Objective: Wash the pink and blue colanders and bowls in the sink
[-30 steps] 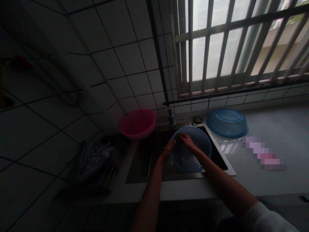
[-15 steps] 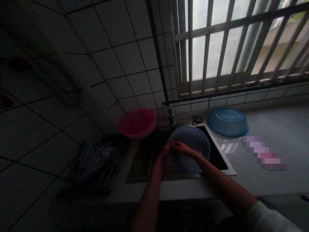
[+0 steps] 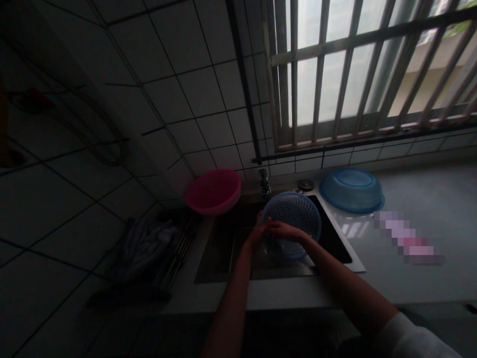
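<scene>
Here both hands meet over the sink (image 3: 335, 238), at the near rim of a blue colander (image 3: 294, 219). The left hand (image 3: 256, 233) cups the colander's left edge, fingers curled round it; the right hand (image 3: 285, 231) lies across the near rim with its fingers stretched toward the left one, so the two almost touch. Whether the right hand grips the rim or only rests on it, I cannot tell in this dim light. The colander is tipped, its bowl turned up and away toward the tap (image 3: 264, 183), which would suit holding it over the basin so that water drains through the holes and falls into the sink rather than onto the counter.

At the sink's far left corner a pink bowl (image 3: 213, 191) sits tilted on the edge, against the tiled wall. At the far right corner, on the counter (image 3: 428, 199), a blue basin (image 3: 352, 189) lies upside down, likely set so to dry. A small round plug (image 3: 305, 184) rests on the sink's back edge, just right of the tap. Left of the sink a rack (image 3: 179, 253) holds a crumpled cloth (image 3: 143, 246).

The counter is pale and smooth, lit from a barred window (image 3: 365, 74) above it; the tiled walls to the left are in deep shadow.
</scene>
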